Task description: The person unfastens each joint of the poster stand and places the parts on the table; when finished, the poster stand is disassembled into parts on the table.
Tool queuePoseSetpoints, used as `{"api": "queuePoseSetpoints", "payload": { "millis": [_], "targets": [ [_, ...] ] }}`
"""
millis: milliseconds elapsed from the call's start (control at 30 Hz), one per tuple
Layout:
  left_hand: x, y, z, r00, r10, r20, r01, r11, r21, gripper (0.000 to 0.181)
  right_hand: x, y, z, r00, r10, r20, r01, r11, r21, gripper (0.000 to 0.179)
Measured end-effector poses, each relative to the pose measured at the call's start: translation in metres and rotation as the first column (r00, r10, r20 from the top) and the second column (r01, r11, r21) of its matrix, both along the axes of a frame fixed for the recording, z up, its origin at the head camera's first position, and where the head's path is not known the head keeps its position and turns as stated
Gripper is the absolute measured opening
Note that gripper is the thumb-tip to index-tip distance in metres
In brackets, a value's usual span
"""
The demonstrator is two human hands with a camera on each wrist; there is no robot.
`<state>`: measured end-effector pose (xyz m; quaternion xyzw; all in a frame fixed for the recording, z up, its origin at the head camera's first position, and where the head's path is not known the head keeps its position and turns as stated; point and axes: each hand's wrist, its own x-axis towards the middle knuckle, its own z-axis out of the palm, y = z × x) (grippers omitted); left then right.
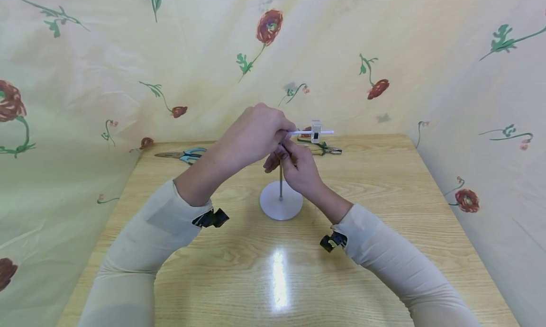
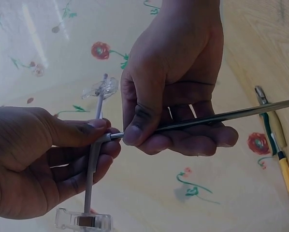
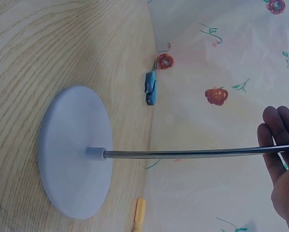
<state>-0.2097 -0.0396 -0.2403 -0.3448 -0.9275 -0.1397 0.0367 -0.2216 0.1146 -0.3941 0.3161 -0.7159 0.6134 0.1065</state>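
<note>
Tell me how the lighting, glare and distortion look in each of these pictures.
Head view: brightest of the three, with a white glare streak on the wooden tabletop; left wrist view: dimmer, the left hand and right hand both shaded, pale streaks on the flowered sheet; right wrist view: also dim, the metal rod looking slightly bowed, perhaps from lens distortion.

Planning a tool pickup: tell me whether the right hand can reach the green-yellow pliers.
Probably yes: the pliers lie just beyond the right hand, nose uncovered, though it must release the metal rod first.
</note>
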Motion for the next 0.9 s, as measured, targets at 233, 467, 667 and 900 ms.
{"api": "queuePoseSetpoints", "payload": {
  "millis": [233, 467, 667, 900],
  "targets": [
    [0.0, 0.0, 0.0, 1.0, 0.005, 0.004, -0.005, 1.0, 0.014, 0.025, 0.0, 0.001, 0.001, 1.0, -0.002, -0.004, 0.002, 1.0, 0.0, 0.026],
    [0.0, 0.0, -0.001, 1.0, -0.004, -0.02, 0.004, 1.0, 0.029, 0.024, 0.0, 0.0, 0.0, 1.0, 0.0, -0.007, 0.0, 1.0, -0.002, 0.026],
    [0.004, -0.005, 0.009, 0.995, 0.042, -0.089, -0.035, 0.996, 0.083, 0.021, -0.001, -0.002, -0.001, 0.999, 0.004, -0.039, -0.004, 1.0, 0.003, 0.026],
    [0.008, -0.009, 0.023, 0.995, 0.07, -0.072, -0.061, 0.99, 0.124, 0.023, -0.001, -0.001, -0.001, 0.999, -0.002, -0.033, 0.003, 1.0, 0.013, 0.027]
  ]
}}
